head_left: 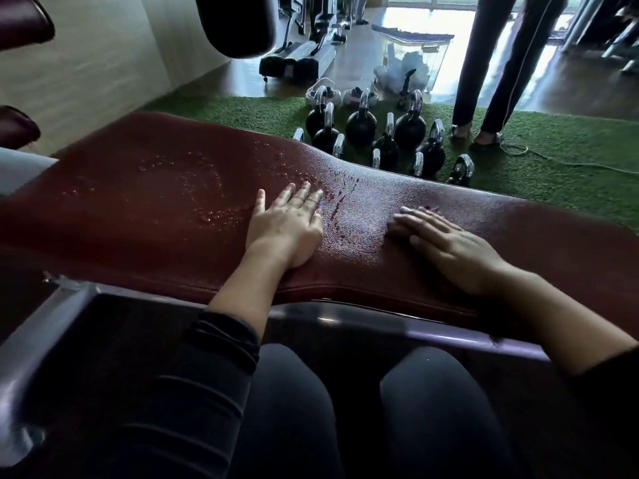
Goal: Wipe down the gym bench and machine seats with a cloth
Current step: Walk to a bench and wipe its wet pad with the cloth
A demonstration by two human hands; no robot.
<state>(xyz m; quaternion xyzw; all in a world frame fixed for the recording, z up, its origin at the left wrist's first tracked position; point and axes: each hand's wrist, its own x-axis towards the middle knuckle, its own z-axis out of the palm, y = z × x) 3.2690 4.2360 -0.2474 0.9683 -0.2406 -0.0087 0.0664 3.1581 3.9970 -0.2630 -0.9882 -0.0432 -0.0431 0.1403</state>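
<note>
Dark red padded bench (173, 216) across the middle of the view, wet with beads of liquid (207, 188) in a rough ring toward its left part and thin dark runs near the centre

Left hand (287, 226) flat on the pad, palm down, fingers straight and slightly spread, holding nothing, fingertips right at the edge of the droplets

Right hand (446, 243) also flat on the pad, palm down, fingers straight and angled toward the left, holding nothing, well apart from the left hand

No cloth to be made out in either hand

Grey metal frame (103, 305) under the near edge of the bench

Beyond the far edge, a cluster of black kettlebells (387, 136) with shiny handles on green turf (570, 150)

Behind them a clear plastic bin (415, 60) on the dark floor

Legs of another person (491, 74) standing at the turf edge, just right of the kettlebells
</note>
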